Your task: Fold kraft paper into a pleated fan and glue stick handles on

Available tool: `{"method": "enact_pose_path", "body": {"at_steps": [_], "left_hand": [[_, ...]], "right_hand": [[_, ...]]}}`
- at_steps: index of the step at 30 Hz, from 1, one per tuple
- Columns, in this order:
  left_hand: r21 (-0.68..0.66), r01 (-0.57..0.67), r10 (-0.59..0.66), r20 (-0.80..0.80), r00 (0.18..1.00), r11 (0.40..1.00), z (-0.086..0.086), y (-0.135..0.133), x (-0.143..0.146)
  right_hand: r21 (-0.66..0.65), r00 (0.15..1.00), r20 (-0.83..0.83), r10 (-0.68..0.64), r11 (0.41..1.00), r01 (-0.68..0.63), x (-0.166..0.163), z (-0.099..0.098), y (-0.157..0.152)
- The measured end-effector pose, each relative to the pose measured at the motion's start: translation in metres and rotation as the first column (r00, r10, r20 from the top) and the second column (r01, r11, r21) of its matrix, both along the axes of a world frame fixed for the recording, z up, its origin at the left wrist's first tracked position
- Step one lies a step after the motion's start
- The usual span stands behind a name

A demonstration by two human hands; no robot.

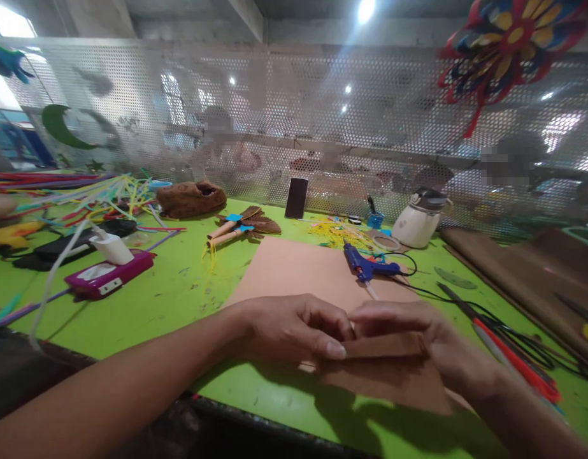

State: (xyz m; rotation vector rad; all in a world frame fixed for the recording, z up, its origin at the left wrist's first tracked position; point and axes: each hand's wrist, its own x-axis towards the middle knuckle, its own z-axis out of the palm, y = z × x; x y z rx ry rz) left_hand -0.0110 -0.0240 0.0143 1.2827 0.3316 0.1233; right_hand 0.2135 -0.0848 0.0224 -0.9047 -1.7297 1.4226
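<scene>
My left hand (294,328) and my right hand (418,335) meet near the front edge of the green table (179,293). Both pinch a folded piece of brown paper (384,347), thumbs on its top fold. The piece lies over a larger brown sheet (394,382). Behind it lies a flat tan sheet (298,268). A blue glue gun (365,262) rests on the tan sheet's right side, its black cord trailing right.
Red and grey sticks (508,357) lie by my right wrist. A pink tissue box (105,274), coloured straws (83,191), a brown pouch (191,196), feathered craft pieces (243,224), a dark phone (296,197) and a white kettle (418,220) stand further back. A perforated screen (294,115) closes the rear.
</scene>
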Motion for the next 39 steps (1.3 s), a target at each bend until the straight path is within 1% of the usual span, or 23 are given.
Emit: {"method": "enact_pose_path", "body": {"at_steps": [2, 5, 7, 10, 12, 17, 20, 22, 24, 25, 26, 28, 29, 30, 31, 32, 33, 35, 36, 37, 38, 39], "left_hand": [[-0.072, 0.020, -0.019, 0.017, 1.000, 0.997, -0.005, -0.002, 0.002], [-0.121, 0.060, -0.057, 0.031, 0.998, 0.991, -0.007, -0.002, 0.004], [-0.112, 0.082, -0.079, 0.029, 0.996, 0.990, -0.006, 0.000, 0.005], [-0.076, 0.115, -0.114, 0.020, 0.993, 0.990, -0.006, 0.002, 0.006], [-0.051, 0.131, -0.130, 0.017, 0.991, 0.990, -0.008, 0.003, 0.006], [-0.047, 0.130, -0.129, 0.026, 0.991, 0.990, -0.019, 0.002, 0.008], [-0.094, 0.041, -0.038, 0.035, 0.999, 0.995, -0.019, 0.003, 0.009], [-0.106, -0.045, 0.048, 0.031, 0.998, 0.993, -0.013, 0.007, 0.009], [-0.005, -0.128, 0.128, 0.074, 0.989, 0.992, -0.002, 0.014, 0.007], [0.038, -0.219, 0.214, 0.108, 0.971, 0.975, 0.004, 0.018, 0.006], [0.072, -0.311, 0.300, 0.131, 0.945, 0.948, 0.009, 0.021, 0.004], [0.154, -0.481, 0.456, 0.175, 0.873, 0.863, 0.018, 0.026, 0.001], [0.221, -0.527, 0.491, 0.199, 0.848, 0.821, 0.022, 0.027, 0.000], [0.312, -0.547, 0.502, 0.218, 0.837, 0.777, 0.024, 0.027, 0.000], [0.426, -0.542, 0.493, 0.230, 0.839, 0.724, 0.025, 0.025, 0.000], [0.553, -0.516, 0.473, 0.233, 0.849, 0.654, 0.025, 0.023, 0.001], [0.676, -0.478, 0.450, 0.235, 0.862, 0.561, 0.025, 0.021, 0.002], [0.866, -0.369, 0.389, 0.228, 0.892, 0.338, 0.021, 0.015, 0.006], [0.921, -0.314, 0.359, 0.219, 0.907, 0.231, 0.019, 0.013, 0.007], [0.955, -0.260, 0.332, 0.201, 0.922, 0.142, 0.015, 0.012, 0.009], [0.975, -0.206, 0.312, 0.172, 0.934, 0.079, 0.012, 0.012, 0.010], [0.987, -0.156, 0.304, 0.137, 0.943, 0.040, 0.007, 0.012, 0.012]], "right_hand": [[0.000, 0.999, -0.013, 0.052, 0.999, -0.052, -0.008, 0.001, -0.003], [0.069, 0.994, 0.037, 0.100, 0.992, -0.103, -0.013, 0.006, -0.005], [0.131, 0.986, 0.110, 0.121, 0.982, -0.135, -0.013, 0.011, -0.006], [0.201, 0.980, 0.173, 0.099, 0.970, -0.133, -0.016, 0.014, -0.006], [0.202, 0.984, 0.153, 0.088, 0.972, -0.118, -0.018, 0.013, -0.006], [0.154, 0.999, 0.021, 0.046, 0.987, -0.049, -0.019, 0.005, -0.005], [0.097, 0.999, 0.015, 0.047, 0.994, -0.048, -0.015, 0.001, -0.004], [0.083, 1.000, 0.008, 0.027, 0.996, -0.028, -0.011, -0.001, -0.003], [0.103, 1.000, 0.018, -0.011, 0.995, 0.009, -0.007, 0.000, -0.002], [0.124, 0.999, 0.041, -0.031, 0.992, 0.026, -0.006, 0.000, -0.002], [0.147, 0.995, 0.084, -0.058, 0.988, 0.045, -0.004, 0.001, -0.001], [0.227, 0.967, 0.209, -0.147, 0.969, 0.098, -0.003, 0.003, 0.002], [0.283, 0.937, 0.281, -0.206, 0.951, 0.124, -0.003, 0.003, 0.003], [0.344, 0.898, 0.351, -0.266, 0.929, 0.140, -0.004, 0.003, 0.005], [0.406, 0.853, 0.409, -0.325, 0.902, 0.149, -0.005, 0.002, 0.007], [0.464, 0.809, 0.453, -0.374, 0.874, 0.145, -0.007, 0.001, 0.010], [0.513, 0.770, 0.486, -0.412, 0.849, 0.131, -0.009, 0.000, 0.011], [0.581, 0.711, 0.527, -0.465, 0.808, 0.098, -0.014, -0.003, 0.014], [0.601, 0.692, 0.540, -0.480, 0.795, 0.083, -0.017, -0.005, 0.014], [0.609, 0.678, 0.551, -0.487, 0.790, 0.072, -0.020, -0.006, 0.014], [0.604, 0.670, 0.565, -0.482, 0.795, 0.063, -0.022, -0.008, 0.014], [0.590, 0.668, 0.574, -0.474, 0.805, 0.064, -0.024, -0.010, 0.014]]}}
